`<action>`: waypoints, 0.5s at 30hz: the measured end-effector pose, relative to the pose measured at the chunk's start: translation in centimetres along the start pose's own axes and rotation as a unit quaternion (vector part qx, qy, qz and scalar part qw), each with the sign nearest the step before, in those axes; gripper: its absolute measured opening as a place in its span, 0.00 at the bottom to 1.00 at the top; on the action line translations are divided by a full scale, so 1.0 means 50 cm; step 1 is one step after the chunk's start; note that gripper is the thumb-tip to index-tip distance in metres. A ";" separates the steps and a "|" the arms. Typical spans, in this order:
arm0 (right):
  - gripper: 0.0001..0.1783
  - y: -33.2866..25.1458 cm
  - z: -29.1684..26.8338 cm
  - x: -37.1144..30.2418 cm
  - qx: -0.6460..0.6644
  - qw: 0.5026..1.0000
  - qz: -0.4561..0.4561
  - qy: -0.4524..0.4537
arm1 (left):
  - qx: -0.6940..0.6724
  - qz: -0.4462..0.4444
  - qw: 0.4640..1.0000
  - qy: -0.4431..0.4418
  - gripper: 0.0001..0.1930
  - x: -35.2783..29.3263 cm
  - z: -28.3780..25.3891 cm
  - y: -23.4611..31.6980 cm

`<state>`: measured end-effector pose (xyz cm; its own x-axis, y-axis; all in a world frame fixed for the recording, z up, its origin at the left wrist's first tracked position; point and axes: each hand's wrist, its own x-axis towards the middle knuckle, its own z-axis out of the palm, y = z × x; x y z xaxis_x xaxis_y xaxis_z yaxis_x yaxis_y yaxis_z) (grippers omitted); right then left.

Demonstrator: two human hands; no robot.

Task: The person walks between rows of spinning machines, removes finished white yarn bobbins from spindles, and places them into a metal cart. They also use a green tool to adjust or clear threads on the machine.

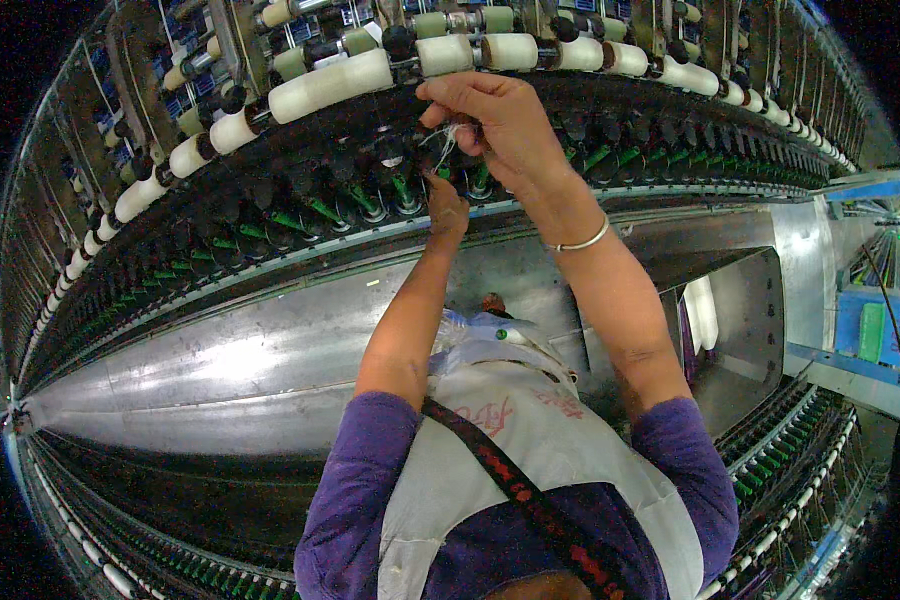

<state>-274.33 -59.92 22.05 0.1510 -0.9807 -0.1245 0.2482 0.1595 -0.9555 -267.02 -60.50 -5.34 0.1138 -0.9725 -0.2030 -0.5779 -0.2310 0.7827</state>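
Note:
My right hand [505, 125] is raised in front of the white rollers [445, 56] of a spinning frame. Its fingers are bent and pinched, and loose white yarn [448, 142] hangs from them. Lower and slightly to the left, my left hand [448, 208] reaches into the row of spindles with its fingers curled beside a green bobbin [402, 192]. What those fingers hold is hidden in the dark between the spindles. Another green bobbin [481, 180] stands just to the right of this hand.
A metal rail [330, 245] runs along the spindle row. Below lies the shiny metal floor [210, 350] of the aisle. An open metal bin [750, 330] with white rolls stands to the right. Another row of green bobbins [770, 460] is at the lower right.

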 end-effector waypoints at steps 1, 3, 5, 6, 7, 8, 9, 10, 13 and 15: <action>0.11 -0.007 0.000 -0.001 0.008 0.999 -0.024 -0.038 | -0.003 0.011 1.000 0.007 0.51 -0.004 -0.003 0.000; 0.11 -0.007 -0.023 0.003 0.020 0.997 -0.047 -0.059 | -0.015 0.064 0.997 0.035 0.51 -0.025 -0.012 -0.005; 0.09 0.028 -0.069 0.011 -0.017 0.999 -0.035 -0.021 | -0.019 0.147 0.987 0.053 0.49 -0.062 -0.018 -0.020; 0.09 0.053 -0.101 0.017 -0.010 0.997 -0.064 -0.041 | -0.015 0.190 0.980 0.051 0.47 -0.090 -0.022 -0.035; 0.08 0.095 -0.130 0.020 -0.055 0.998 -0.030 0.024 | -0.005 0.207 0.977 0.043 0.46 -0.118 -0.026 -0.054; 0.07 0.149 -0.155 0.016 -0.062 0.996 -0.052 0.035 | 0.010 0.228 0.974 0.015 0.44 -0.147 -0.032 -0.078; 0.06 0.213 -0.166 0.012 -0.123 0.987 -0.029 0.096 | 0.031 0.222 0.974 -0.016 0.42 -0.171 -0.037 -0.102; 0.05 0.280 -0.165 0.008 -0.181 0.973 -0.022 0.139 | 0.054 0.218 0.974 -0.035 0.40 -0.185 -0.041 -0.124; 0.05 0.423 -0.116 -0.003 -0.251 0.965 -0.007 0.080 | 0.050 0.211 0.973 -0.086 0.34 -0.198 -0.049 -0.176; 0.06 0.434 -0.045 0.002 -0.011 0.994 0.060 0.091 | 0.013 0.231 0.969 -0.083 0.32 -0.189 -0.055 -0.186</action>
<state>-271.09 -56.84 0.71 0.0017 -0.9594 -0.2820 0.2169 0.2757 -0.9365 -260.49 -49.25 -9.06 -0.2930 -0.9535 0.0715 -0.5563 0.2308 0.7983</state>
